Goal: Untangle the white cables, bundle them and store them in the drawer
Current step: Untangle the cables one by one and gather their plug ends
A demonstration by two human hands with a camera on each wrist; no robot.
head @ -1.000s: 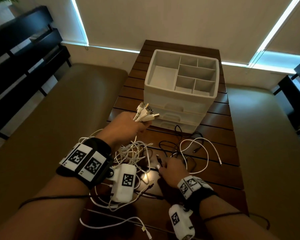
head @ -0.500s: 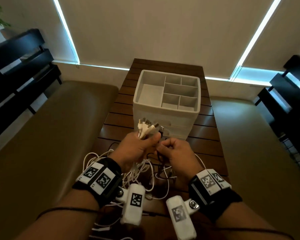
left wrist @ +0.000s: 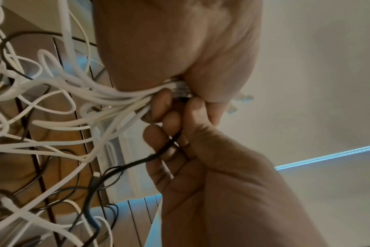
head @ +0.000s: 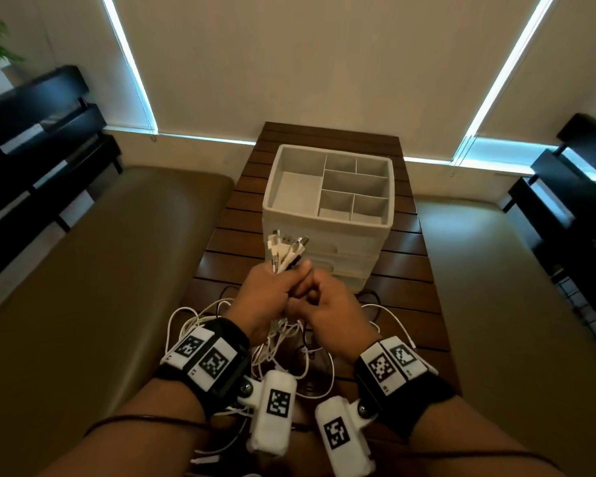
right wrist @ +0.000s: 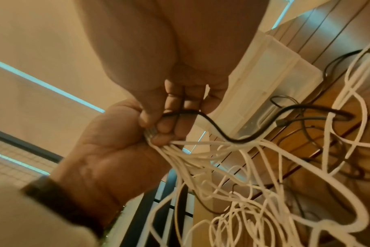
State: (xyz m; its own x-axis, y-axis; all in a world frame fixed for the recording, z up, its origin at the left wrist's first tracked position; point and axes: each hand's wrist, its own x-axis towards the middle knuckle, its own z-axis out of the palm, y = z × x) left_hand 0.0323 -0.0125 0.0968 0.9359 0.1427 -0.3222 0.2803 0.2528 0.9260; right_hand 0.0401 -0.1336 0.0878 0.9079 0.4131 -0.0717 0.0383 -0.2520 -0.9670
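Observation:
My left hand [head: 270,297] grips a bunch of white cables [head: 284,251] near their plugs, which stick up above the fist. The rest of the white cables [left wrist: 108,97] hang in tangled loops down to the table [head: 403,304]. My right hand [head: 327,304] presses against the left and pinches a black cable [right wrist: 211,123] between its fingers [left wrist: 156,133]. The white drawer unit [head: 341,266] stands just beyond both hands, with its drawers shut and an empty divided tray [head: 272,187] on top.
Thin black cables [right wrist: 332,66] lie mixed with the white loops on the slatted wooden table. Padded benches [head: 100,270] run along both sides, with dark slatted furniture [head: 31,142] behind them. Wrist camera units [head: 276,407] hang under both forearms.
My right hand came up off the table with a black cable and now touches the left hand. The left hand with the white bunch shifted slightly toward the middle.

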